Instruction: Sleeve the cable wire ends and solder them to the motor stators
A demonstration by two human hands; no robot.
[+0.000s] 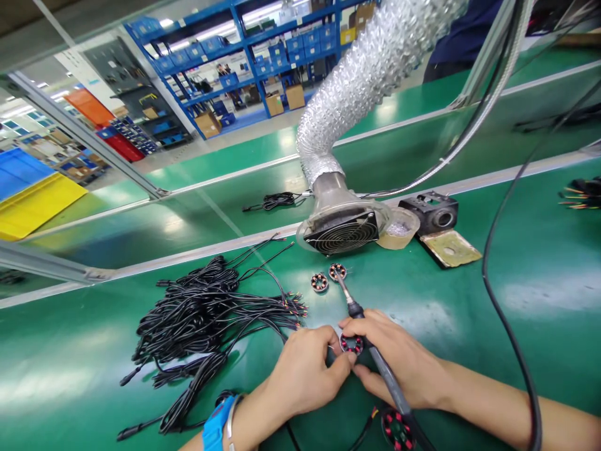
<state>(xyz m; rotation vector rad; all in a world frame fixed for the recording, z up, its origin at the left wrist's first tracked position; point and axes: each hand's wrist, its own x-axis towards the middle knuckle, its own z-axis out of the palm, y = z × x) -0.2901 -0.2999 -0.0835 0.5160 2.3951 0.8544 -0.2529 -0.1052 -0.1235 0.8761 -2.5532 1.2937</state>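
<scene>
My left hand point(307, 363) is closed, its thumb and forefinger pinching the edge of a small motor stator point(351, 344) with red windings. The fingers of my right hand point(406, 357) steady the other side of that stator while also gripping a soldering iron point(387, 374). The iron points away from me, its tip close to a copper-wound stator point(337, 271); whether they touch I cannot tell. Beside that one lies a second copper-wound stator point(319, 282). Below my right hand is a larger red-wound stator point(394, 427), partly covered by the iron's cord, with a cable end near it.
A heap of black cables point(197, 319) with bare ends lies left. Ahead, a fume extractor hood point(340, 219) hangs on a silver duct point(357, 94). Right of it are a small tub point(399, 228) and an iron stand point(432, 213) with a sponge tray point(451, 248). A black cord point(493, 275) crosses at right.
</scene>
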